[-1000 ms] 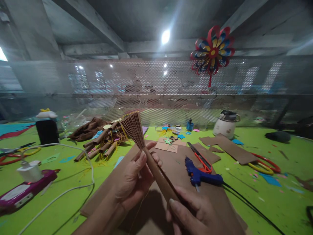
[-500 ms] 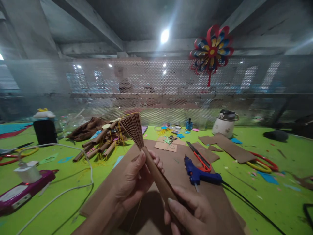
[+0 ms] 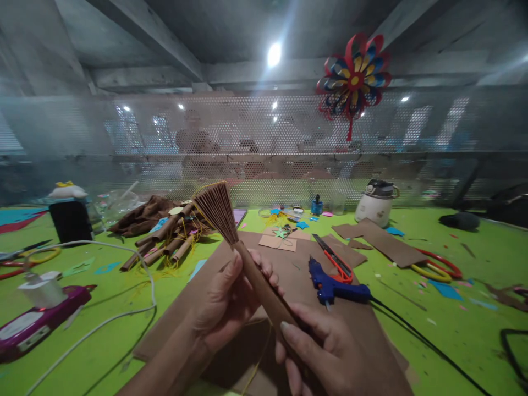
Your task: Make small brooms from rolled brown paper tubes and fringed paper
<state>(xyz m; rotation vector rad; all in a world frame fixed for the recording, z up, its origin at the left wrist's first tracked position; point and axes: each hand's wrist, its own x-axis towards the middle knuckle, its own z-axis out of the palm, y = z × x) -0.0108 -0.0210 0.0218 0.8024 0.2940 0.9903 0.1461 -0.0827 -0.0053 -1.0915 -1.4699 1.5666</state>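
Pleated paper fan (image 3: 247, 258) clenched mid-shaft by left hand (image 3: 225, 305), base by right hand (image 3: 330, 352) | held above brown sheet (image 3: 289, 269) | glue gun (image 3: 334, 286) near right | bench (image 3: 454, 330) open far right.

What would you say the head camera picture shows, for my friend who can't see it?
Two hands, left hand and right hand, hold a pleated brown paper fan above a green table. A blue glue gun, an orange utility knife and rolled brown paper tubes lie nearby.
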